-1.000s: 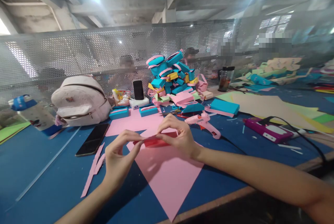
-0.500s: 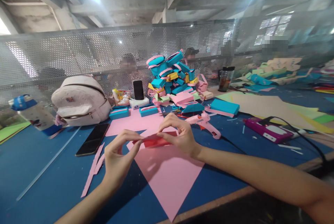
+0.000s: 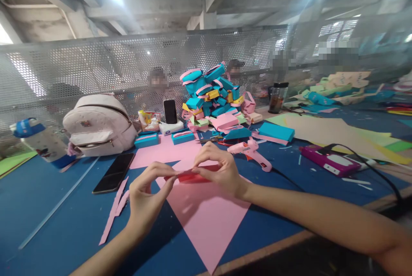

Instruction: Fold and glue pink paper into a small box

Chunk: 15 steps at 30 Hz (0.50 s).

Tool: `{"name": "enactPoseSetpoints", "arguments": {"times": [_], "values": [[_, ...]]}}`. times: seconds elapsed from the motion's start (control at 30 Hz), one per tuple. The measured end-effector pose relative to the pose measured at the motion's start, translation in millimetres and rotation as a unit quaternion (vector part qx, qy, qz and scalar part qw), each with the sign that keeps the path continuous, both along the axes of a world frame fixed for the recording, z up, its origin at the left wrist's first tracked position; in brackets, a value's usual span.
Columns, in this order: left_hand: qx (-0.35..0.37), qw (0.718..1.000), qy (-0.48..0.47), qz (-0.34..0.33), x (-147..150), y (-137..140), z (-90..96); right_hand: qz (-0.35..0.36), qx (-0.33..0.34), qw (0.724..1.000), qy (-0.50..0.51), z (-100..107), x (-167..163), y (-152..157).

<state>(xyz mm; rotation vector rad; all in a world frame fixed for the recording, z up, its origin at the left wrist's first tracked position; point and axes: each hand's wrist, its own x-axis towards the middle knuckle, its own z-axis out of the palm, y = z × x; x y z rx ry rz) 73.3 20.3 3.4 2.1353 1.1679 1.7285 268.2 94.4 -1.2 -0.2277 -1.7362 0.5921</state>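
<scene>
A pink sheet of paper [image 3: 209, 220] lies on the blue table with one corner toward me. At its far end a raised, folded part looks red in the shade. My left hand [image 3: 146, 194] pinches the left end of this fold between thumb and index finger. Close beside it, my right hand [image 3: 222, 171] pinches the same fold with thumb and fingertips. Another pink sheet [image 3: 151, 151] is spread out behind. Torn pink strips [image 3: 112, 218] rest left of my left hand, near a black phone [image 3: 114, 173]. Just beyond my right hand lies a pink glue gun [image 3: 252, 153].
At the back, blue, pink and yellow paper boxes [image 3: 212, 100] form a tall heap. A backpack [image 3: 99, 125] and a bottle [image 3: 45, 143] stand left. Right are a blue box [image 3: 275, 132], a purple device [image 3: 328, 160] with a cable, and a dark tumbler [image 3: 278, 98].
Both hands keep their pinch on the pink paper. The pinched fold sits slightly lower and flatter between the fingers than before.
</scene>
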Motion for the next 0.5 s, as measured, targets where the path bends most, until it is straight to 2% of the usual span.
{"name": "enactPoseSetpoints", "arguments": {"times": [0.5], "values": [[0.002, 1.0, 0.007, -0.001, 0.4, -0.9, -0.5, 0.019, -0.011, 1.0, -0.01, 0.7, -0.3, -2.1]]}}
